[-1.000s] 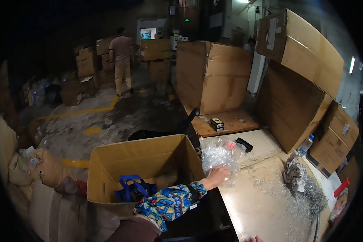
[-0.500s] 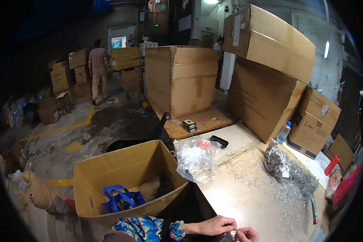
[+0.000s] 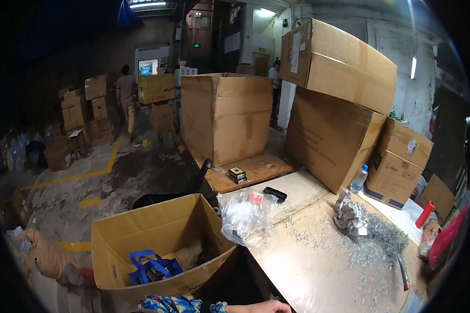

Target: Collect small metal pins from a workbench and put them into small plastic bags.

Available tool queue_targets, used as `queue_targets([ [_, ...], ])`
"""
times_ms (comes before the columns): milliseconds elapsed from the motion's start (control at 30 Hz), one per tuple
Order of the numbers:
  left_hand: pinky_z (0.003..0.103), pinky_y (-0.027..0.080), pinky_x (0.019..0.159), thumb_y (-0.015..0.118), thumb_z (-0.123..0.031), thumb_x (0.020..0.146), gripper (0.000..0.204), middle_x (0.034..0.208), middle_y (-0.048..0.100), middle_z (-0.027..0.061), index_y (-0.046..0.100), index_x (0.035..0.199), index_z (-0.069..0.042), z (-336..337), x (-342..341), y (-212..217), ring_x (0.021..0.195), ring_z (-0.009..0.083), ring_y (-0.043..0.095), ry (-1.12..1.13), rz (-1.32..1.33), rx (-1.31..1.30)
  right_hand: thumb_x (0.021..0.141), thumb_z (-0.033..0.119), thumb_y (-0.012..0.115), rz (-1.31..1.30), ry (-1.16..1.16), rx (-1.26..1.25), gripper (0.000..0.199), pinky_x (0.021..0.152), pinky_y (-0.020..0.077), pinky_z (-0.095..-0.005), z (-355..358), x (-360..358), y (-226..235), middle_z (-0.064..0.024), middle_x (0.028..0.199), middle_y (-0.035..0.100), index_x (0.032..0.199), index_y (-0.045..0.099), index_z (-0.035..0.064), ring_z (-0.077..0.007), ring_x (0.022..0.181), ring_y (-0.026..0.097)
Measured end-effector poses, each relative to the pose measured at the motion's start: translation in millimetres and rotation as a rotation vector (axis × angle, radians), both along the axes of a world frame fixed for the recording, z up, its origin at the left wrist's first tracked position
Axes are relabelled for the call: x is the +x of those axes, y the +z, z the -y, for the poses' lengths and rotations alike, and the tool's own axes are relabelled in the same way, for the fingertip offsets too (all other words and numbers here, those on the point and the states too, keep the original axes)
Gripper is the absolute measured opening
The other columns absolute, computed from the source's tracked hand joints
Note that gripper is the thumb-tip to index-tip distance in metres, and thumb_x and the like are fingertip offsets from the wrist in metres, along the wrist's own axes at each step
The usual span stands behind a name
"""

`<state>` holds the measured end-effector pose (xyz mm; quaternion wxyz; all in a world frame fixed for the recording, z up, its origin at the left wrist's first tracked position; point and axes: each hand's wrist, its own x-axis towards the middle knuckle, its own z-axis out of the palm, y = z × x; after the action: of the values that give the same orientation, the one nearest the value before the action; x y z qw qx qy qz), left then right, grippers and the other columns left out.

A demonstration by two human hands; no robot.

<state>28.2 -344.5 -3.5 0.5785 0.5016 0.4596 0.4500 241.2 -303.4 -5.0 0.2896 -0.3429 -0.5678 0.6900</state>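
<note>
From my remote seat the warehouse looked dim, lit mostly by a ceiling tube light (image 3: 413,67) on the right and a bright doorway (image 3: 148,67) far back. The worktable (image 3: 318,261) caught a soft glare, while the left side sank into shadow. Straight edges bowed near the black fisheye rim, and detail there was soft.

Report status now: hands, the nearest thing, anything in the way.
Left hand low at the frame edge, grip unclear. Right hand out of view. Clear plastic bag sits apart on the table, beside the open cardboard box. Nothing between them.
</note>
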Motion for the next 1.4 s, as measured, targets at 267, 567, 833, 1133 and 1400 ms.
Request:
queue_targets([
  [267, 0.020, 0.038, 0.039, 0.061, -0.021, 0.090, 0.018, 0.062, 0.058, 0.0020, 0.065, 0.090, -0.003, 14.3, 11.5, -13.9, 0.046, 0.0068, 0.050, -0.228, 0.106, -0.144, 0.089, 0.015, 0.062, 0.187, 0.219, -0.156, 0.011, 0.058, 0.0398, -0.0185, 8.6, 32.8, -1.1, -0.0008, 0.074, 0.058, 0.093, 0.059, 0.0050, -0.0058, 0.064, 0.051],
  [567, 0.036, 0.051, 0.064, 0.061, -0.032, 0.087, 0.022, 0.084, 0.064, 0.0066, 0.063, 0.091, -0.011, 39.2, -14.5, -63.4, 0.078, 0.0282, 0.063, -0.497, -0.731, 0.305, 0.086, 0.021, 0.062, 0.346, 0.505, 0.579, 0.016, 0.060, 0.0512, -0.0350, 20.8, 46.9, -56.3, -0.0117, 0.081, 0.065, 0.093, 0.068, 0.0071, -0.0283, 0.069, 0.064],
  [833, 0.035, 0.052, 0.067, 0.062, -0.014, 0.085, 0.013, 0.084, 0.065, 0.0133, 0.062, 0.092, -0.003, 41.6, 0.2, -121.5, 0.078, 0.0318, 0.064, -0.263, -0.570, 0.244, 0.088, 0.025, 0.058, 0.777, 0.322, 0.771, 0.016, 0.050, 0.0480, -0.0386, 48.9, 55.7, -97.8, -0.0082, 0.070, 0.059, 0.097, 0.067, 0.0154, -0.0283, 0.063, 0.062],
  [1133, 0.022, 0.050, 0.068, 0.066, -0.007, 0.085, 0.008, 0.085, 0.068, 0.0057, 0.065, 0.090, 0.000, 60.1, 1.2, -139.6, 0.080, 0.0087, 0.064, -0.143, -0.182, -0.349, 0.085, 0.024, 0.060, 0.747, 0.400, 0.761, 0.015, 0.052, 0.0504, -0.0382, 52.5, 59.5, -90.8, -0.0079, 0.072, 0.062, 0.094, 0.067, 0.0139, -0.0269, 0.065, 0.063],
  [1400, 0.024, 0.052, 0.074, 0.066, 0.001, 0.083, 0.024, 0.087, 0.065, 0.0090, 0.052, 0.103, 0.002, 56.4, 1.8, -143.8, 0.081, 0.0134, 0.064, 0.083, 0.386, -0.520, 0.089, 0.022, 0.057, 0.876, -0.413, 0.940, 0.029, 0.082, 0.0486, -0.0368, -129.2, 64.6, -17.9, -0.0178, 0.106, 0.062, 0.108, 0.061, 0.0005, -0.0315, 0.098, 0.060],
])
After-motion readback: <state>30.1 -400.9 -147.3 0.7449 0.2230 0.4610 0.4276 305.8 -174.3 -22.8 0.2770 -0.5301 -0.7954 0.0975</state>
